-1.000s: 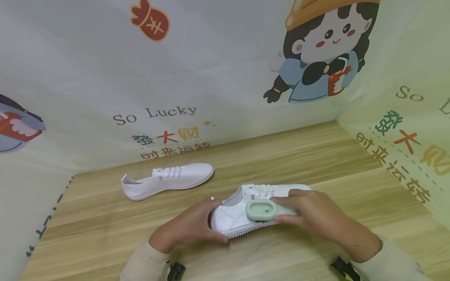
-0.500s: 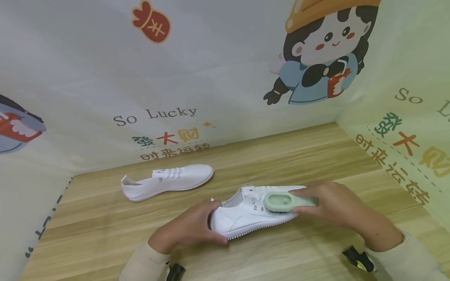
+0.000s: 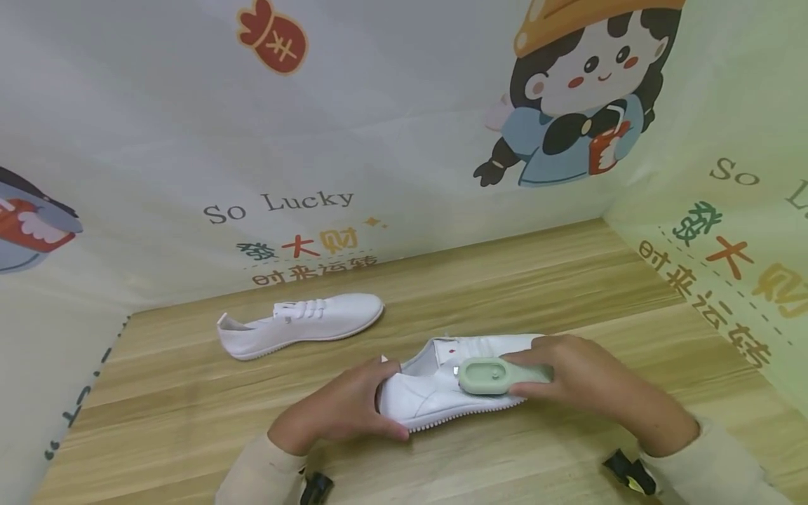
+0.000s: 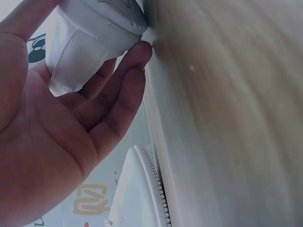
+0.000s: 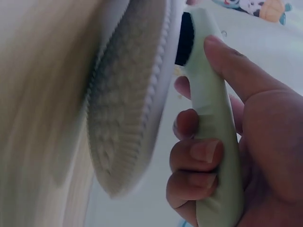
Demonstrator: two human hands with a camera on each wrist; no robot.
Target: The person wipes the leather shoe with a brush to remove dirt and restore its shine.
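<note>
A white lace-up shoe (image 3: 416, 401) lies near the front of the table with its toe to the right. My left hand (image 3: 341, 405) grips it by the heel; in the left wrist view, the fingers curl round the shoe's heel (image 4: 87, 45). Curled round the handle of a pale green brush (image 3: 482, 377) is my right hand (image 3: 583, 370). The brush head lies against the side of the shoe below the laces. Dark bristles (image 5: 186, 40) face the shoe in the right wrist view, where its textured sole (image 5: 125, 94) shows tilted off the table.
A second white shoe (image 3: 344, 314) stands farther back on the left, toe to the right. Behind the wooden table (image 3: 189, 421) rises a printed cloth wall (image 3: 410, 168), with more cloth along both sides.
My right hand first slid the brush right toward the toe, then brought it partly back left and down along the shoe's side. The left hand and the second shoe stay put.
</note>
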